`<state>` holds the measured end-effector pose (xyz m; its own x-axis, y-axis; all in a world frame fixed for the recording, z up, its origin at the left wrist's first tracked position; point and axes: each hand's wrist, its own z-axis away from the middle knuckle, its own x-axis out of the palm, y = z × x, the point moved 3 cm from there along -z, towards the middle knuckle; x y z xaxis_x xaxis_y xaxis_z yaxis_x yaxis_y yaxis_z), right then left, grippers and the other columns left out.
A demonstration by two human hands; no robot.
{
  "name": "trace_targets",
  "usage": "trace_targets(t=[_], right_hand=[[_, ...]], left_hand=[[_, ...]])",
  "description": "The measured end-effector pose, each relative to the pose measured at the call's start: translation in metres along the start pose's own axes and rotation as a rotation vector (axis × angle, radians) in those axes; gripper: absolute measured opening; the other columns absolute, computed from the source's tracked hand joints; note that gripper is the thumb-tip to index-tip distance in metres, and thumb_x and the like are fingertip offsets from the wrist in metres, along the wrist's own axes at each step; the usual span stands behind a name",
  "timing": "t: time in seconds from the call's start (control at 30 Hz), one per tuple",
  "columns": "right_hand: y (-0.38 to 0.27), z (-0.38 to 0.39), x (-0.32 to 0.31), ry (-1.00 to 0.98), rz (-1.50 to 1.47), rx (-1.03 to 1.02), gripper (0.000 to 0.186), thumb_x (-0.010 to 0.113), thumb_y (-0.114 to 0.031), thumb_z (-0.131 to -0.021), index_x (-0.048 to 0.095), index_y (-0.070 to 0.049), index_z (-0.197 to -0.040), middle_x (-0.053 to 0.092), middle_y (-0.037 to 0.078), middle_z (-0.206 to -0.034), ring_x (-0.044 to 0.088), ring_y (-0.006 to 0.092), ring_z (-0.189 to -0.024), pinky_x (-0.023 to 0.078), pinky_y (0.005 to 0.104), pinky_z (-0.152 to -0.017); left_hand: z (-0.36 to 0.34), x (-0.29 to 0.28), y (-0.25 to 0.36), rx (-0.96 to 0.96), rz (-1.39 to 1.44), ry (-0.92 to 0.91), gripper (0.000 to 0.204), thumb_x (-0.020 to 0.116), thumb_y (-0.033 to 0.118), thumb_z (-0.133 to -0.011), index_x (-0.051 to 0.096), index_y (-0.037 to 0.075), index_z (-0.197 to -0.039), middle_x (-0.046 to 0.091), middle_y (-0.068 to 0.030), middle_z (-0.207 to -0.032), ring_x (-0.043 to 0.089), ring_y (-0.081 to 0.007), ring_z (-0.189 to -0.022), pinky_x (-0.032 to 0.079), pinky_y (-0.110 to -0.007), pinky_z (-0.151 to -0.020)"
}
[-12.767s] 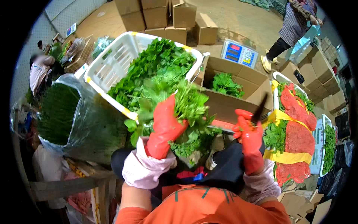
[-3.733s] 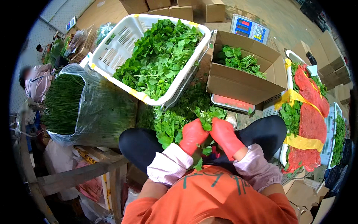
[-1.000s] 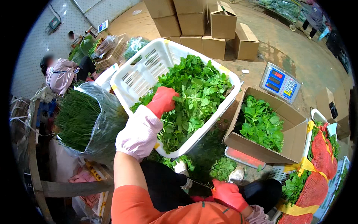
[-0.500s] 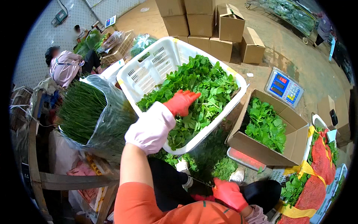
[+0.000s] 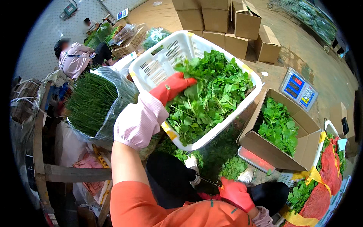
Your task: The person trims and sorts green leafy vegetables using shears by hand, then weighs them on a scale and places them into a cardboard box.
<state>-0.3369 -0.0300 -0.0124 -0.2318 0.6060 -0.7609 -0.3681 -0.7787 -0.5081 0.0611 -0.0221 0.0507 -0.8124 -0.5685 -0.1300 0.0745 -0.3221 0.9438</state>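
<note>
My left hand [image 5: 172,88], in a red glove under a pale pink sleeve cover, is closed around a bunch of leafy greens [image 5: 189,68]. The bunch, partly smeared by motion, is above the left part of a white plastic basket [image 5: 211,140], which holds a heap of the same greens [image 5: 221,89]. Low over my lap, my right hand [image 5: 237,193], also red-gloved, grips a thin, dark, rod-like tool [image 5: 209,181]. Its kind does not show clearly.
An open cardboard box [image 5: 276,149] of greens sits on a scale, its display [image 5: 298,89] behind. Bagged long thin greens [image 5: 92,102] stand left, near a wooden frame [image 5: 75,174]. Red net sacks [image 5: 314,204] lie right; stacked cartons [image 5: 215,22] stand beyond. A co-worker [image 5: 75,60] sits far left.
My left hand, earlier spread over the heap, has closed on a bunch and drawn it left and up. My right hand keeps its grip. The whole view has shifted slightly.
</note>
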Motion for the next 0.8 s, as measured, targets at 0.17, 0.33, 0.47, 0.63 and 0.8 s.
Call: trace_targets(t=[0.17, 0.33, 0.47, 0.63, 0.8], right_hand=[[-0.001, -0.001, 0.006, -0.067, 0.051, 0.036, 0.038, 0.059, -0.023, -0.08, 0.054, -0.001, -0.112, 0.06, 0.02, -0.071, 0.061, 0.0365, -0.066, 0.045, 0.0444, -0.054], [0.01, 0.0, 0.024, 0.113, 0.257, -0.112, 0.016, 0.056, -0.019, -0.076, 0.053, -0.006, -0.083, 0.057, 0.014, -0.06, 0.057, 0.0286, -0.044, 0.038, 0.0399, -0.033], [0.009, 0.001, 0.015, 0.054, 0.08, -0.075, 0.021, 0.056, -0.021, -0.078, 0.054, -0.004, -0.091, 0.058, 0.016, -0.064, 0.059, 0.0318, -0.052, 0.041, 0.0424, -0.042], [0.001, 0.0, 0.002, -0.127, -0.01, 0.037, 0.032, 0.055, -0.024, -0.081, 0.054, -0.001, -0.104, 0.06, 0.021, -0.073, 0.06, 0.0386, -0.07, 0.046, 0.0478, -0.06], [0.005, -0.001, 0.016, 0.041, 0.056, -0.113, 0.021, 0.057, -0.021, -0.077, 0.053, -0.003, -0.088, 0.058, 0.017, -0.065, 0.059, 0.0335, -0.054, 0.043, 0.0438, -0.043]], left_hand=[[0.028, -0.028, -0.001, 0.03, -0.291, 0.086, 0.051, 0.065, 0.033, -0.084, 0.05, 0.003, -0.123, 0.058, -0.0071, -0.115, 0.056, -0.0179, -0.101, 0.048, -0.031, -0.077], [0.034, -0.071, -0.018, 0.078, -0.165, 0.311, 0.038, 0.063, 0.027, -0.085, 0.057, -0.001, -0.111, 0.063, -0.0077, -0.097, 0.061, -0.0153, -0.08, 0.049, -0.028, -0.07], [0.054, -0.039, -0.032, -0.131, -0.316, 0.334, 0.028, 0.065, 0.026, -0.083, 0.064, -0.002, -0.084, 0.06, -0.0052, -0.062, 0.055, -0.0119, -0.051, 0.047, -0.027, -0.05], [0.088, 0.049, -0.043, 0.557, -1.032, -0.137, 0.022, 0.063, 0.021, -0.076, 0.067, 0.019, -0.098, 0.059, -0.0103, -0.063, 0.058, -0.0297, -0.056, 0.046, -0.04, -0.052], [0.081, 0.056, -0.081, 0.733, -1.818, -0.231, 0.024, 0.061, 0.01, -0.066, 0.067, 0.019, -0.087, 0.055, -0.0056, -0.072, 0.057, -0.0277, -0.071, 0.044, -0.039, -0.061]])
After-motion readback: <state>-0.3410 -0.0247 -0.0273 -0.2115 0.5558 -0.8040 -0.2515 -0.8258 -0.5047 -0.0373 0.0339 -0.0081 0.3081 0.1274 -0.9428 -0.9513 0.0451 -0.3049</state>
